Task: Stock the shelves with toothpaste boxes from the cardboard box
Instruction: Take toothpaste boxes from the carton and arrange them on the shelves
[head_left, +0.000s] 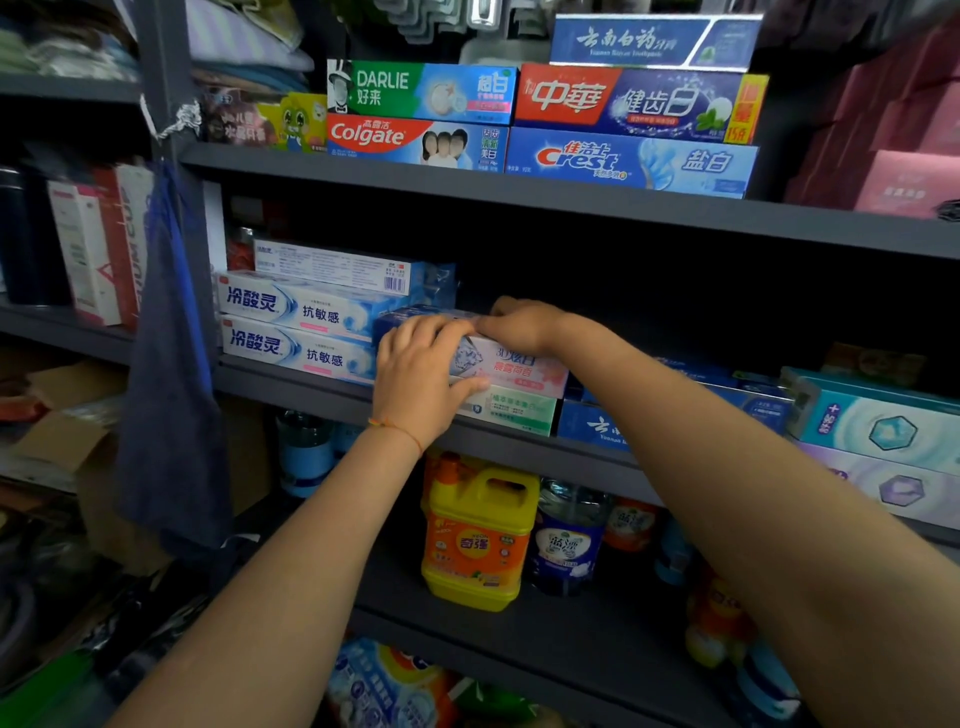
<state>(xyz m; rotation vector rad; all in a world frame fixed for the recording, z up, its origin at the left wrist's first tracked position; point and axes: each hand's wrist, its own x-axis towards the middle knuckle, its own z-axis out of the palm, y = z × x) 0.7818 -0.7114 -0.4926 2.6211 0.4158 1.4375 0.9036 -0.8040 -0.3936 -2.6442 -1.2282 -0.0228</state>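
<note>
Two hands meet on one toothpaste box at the front of the middle shelf. That box is pale with pink lettering and lies flat on top of a green-and-white box, which sits on the shelf itself. The left hand wraps the box's left end, fingers curled over its top edge and thumb pressed under its near face, so its grip is pinching the box. The right hand rests on the far top edge of the same box with fingers bent down onto it; how tightly its grip presses cannot be told. Just to the left, touching the held box's end, two white-and-blue boxes lie stacked, with a third box turned barcode-out on top. To the right on the same shelf lie dark blue boxes and teal and lilac boxes. On the upper shelf stand stacked boxes of several brands, red, green and blue. Below, on the lower shelf, a yellow detergent jug stands beside a dark blue bottle.
</note>
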